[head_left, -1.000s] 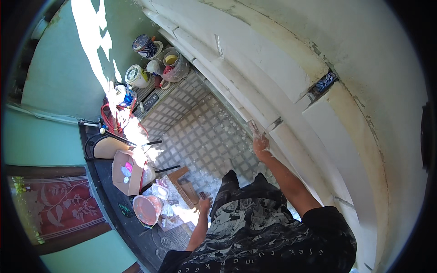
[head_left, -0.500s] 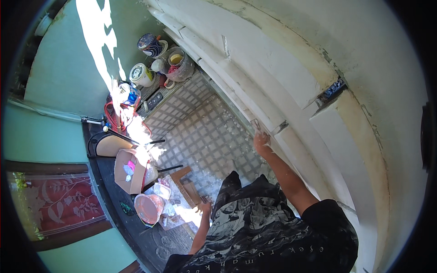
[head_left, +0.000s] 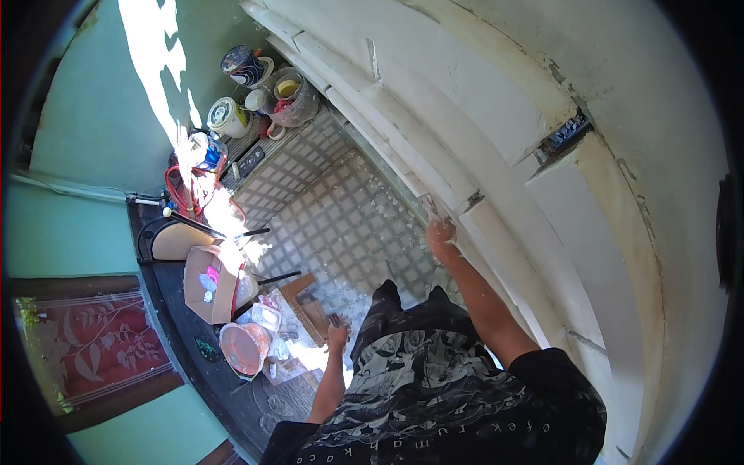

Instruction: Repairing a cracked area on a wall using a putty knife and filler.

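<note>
My right hand (head_left: 441,235) is closed at the edge of a long white ledge (head_left: 407,164) along the wall on the right. Its fingers grip a small flat scraper (head_left: 428,204), pale with white filler and touching or very near the ledge. White smears cover the fingers. Lower down, my left hand (head_left: 338,333) is closed beside a bent piece of brown cardboard (head_left: 311,310). A small dark thing (head_left: 335,319) sticks out of its fingers, too small to make out.
On the left, a black bench (head_left: 174,298) bears an open cardboard box (head_left: 209,291) and a pinkish bucket (head_left: 245,347). Several paint tubs (head_left: 228,118) and a clear pail (head_left: 298,108) stand at the back. White debris dots the tiled floor (head_left: 341,209). A gap (head_left: 564,139) breaks the wall moulding.
The view has shifted a little, so the bench and tubs sit further left. My left hand has risen slightly and moved away from my leg. My right hand stays at the ledge.
</note>
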Demonstrator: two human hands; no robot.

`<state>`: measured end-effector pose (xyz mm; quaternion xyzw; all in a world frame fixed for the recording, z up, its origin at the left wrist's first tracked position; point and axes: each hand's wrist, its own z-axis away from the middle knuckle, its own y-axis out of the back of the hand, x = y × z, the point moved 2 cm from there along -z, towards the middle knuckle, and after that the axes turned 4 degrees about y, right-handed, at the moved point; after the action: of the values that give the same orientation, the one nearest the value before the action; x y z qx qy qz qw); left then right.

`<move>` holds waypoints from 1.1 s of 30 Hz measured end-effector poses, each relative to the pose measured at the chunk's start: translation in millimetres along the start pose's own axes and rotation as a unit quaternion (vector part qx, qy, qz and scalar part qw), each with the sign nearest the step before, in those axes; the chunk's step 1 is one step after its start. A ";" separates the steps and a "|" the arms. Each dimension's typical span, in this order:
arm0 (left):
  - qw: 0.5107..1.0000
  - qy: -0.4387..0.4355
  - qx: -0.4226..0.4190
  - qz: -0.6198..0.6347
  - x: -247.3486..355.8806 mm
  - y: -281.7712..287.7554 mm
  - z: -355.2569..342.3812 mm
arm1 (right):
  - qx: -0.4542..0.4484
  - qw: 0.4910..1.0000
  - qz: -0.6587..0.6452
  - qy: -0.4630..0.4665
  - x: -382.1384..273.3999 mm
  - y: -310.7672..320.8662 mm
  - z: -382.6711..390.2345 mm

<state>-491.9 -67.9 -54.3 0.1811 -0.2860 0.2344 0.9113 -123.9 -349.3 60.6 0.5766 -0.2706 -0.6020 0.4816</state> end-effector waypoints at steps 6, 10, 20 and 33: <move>0.998 0.051 0.007 -0.021 6.7 -20.9 9.5 | 0.109 0.990 0.087 0.006 8.5 -12.2 -29.8; 0.995 -0.028 0.012 -0.100 -17.7 -9.5 14.6 | 0.073 0.996 0.028 0.031 1.1 -4.9 -15.5; 0.997 -0.016 0.022 -0.071 -33.3 -2.5 10.5 | 0.074 0.997 0.010 0.010 5.7 -9.3 7.2; 0.731 -0.495 -0.177 -0.434 193.5 -192.2 22.7 | -0.265 0.952 -0.135 -0.066 87.2 14.4 171.7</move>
<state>-259.2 -174.3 42.8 0.2118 -0.6230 -0.3646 0.6588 -272.7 -472.1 67.8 0.4185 -0.0515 -0.7482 0.5123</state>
